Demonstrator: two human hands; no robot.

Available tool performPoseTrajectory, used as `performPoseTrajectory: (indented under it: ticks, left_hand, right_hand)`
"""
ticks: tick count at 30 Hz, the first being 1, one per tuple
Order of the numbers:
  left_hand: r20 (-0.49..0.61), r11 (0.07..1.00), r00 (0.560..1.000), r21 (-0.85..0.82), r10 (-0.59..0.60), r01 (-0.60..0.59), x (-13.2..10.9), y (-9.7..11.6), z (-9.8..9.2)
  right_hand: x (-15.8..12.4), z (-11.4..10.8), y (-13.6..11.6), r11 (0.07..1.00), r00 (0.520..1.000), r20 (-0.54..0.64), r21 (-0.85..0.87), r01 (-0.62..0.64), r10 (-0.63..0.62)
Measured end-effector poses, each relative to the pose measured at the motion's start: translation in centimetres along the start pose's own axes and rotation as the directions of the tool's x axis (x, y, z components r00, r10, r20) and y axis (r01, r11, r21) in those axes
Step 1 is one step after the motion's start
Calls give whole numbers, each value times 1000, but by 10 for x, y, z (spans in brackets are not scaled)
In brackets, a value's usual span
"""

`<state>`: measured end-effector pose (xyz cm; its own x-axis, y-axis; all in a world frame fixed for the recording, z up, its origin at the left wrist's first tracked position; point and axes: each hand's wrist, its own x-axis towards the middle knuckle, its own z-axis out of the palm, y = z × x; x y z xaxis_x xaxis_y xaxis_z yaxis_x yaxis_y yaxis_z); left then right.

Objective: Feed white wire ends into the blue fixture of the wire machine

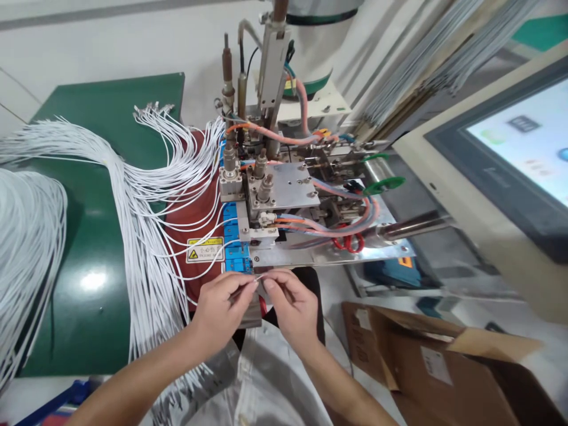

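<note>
My left hand (222, 305) and my right hand (290, 302) meet just below the front edge of a small metal machine (284, 201). Both pinch the same thin white wire (258, 278) between thumb and fingertips, right at the end of a blue slotted strip (231, 245). A large bundle of white wires (146, 236) fans across the green table (89, 284) to the left of my left hand, with its metal-tipped ends near the top. Several of these wires lie in the blue strip's slots.
A yellow warning label (205, 249) sits on a red mat beside the strip. A touchscreen monitor (510, 160) stands at the right. An open cardboard box (444, 367) lies at lower right. Orange and blue hoses loop over the machine.
</note>
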<state>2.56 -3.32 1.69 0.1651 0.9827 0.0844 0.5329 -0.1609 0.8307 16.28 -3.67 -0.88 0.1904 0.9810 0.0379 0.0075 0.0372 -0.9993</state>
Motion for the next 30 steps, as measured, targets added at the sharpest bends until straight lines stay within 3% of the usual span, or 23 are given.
performPoseTrajectory:
  ticks: [3,9,19,25,30]
  left_hand:
    - [27,1000,1000,-9,-5,5,-1,-2,0]
    - [119,988,986,-80,-119,129,0,-3,0]
    - [14,993,993,-19,-115,116,-3,-6,5]
    - [-26,974,974,-52,-223,222,-7,-9,12]
    - [-17,972,975,-87,-220,217,-8,-11,14]
  right_hand:
    - [-3,3,-1,994,998,-6,-85,65,-66]
    - [-7,6,5,992,999,-16,-121,47,-49]
    - [-5,11,0,978,999,-2,-201,48,-49]
    - [-8,19,4,986,997,-57,-160,44,-54]
    - [-5,16,6,997,999,-53,-71,9,-13]
